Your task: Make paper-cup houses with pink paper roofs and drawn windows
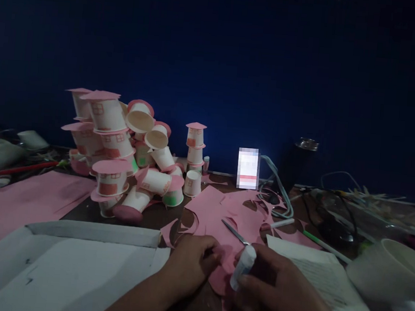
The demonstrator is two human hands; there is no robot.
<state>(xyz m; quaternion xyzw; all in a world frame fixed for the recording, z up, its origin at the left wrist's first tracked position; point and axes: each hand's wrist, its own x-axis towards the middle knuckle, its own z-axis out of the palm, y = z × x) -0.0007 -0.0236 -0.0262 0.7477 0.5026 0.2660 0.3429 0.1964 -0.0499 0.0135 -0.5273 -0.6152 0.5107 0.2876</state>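
My right hand [267, 280] is closed around a white glue stick [244, 266], which it holds tilted, with its white end up. Close by on the left, my left hand [194, 262] has its fingers curled together at the edge of a rounded pink paper piece [220, 280]. That piece shows between the two hands, partly covered by the left fingers. Just beyond the hands, a pair of scissors [235, 231] lies on pink paper scraps [208, 210], blade pointing away to the left; its handles are hidden by the right hand.
Paper cups with pink paper tops [113, 143] are piled at left, beside a smaller stack [196, 142]. A white box lid [91, 261] lies front left. Right are an open notebook [312, 279], a pale cup [392, 270], a green-and-white pen [326, 246] and a dark bottle [298, 162].
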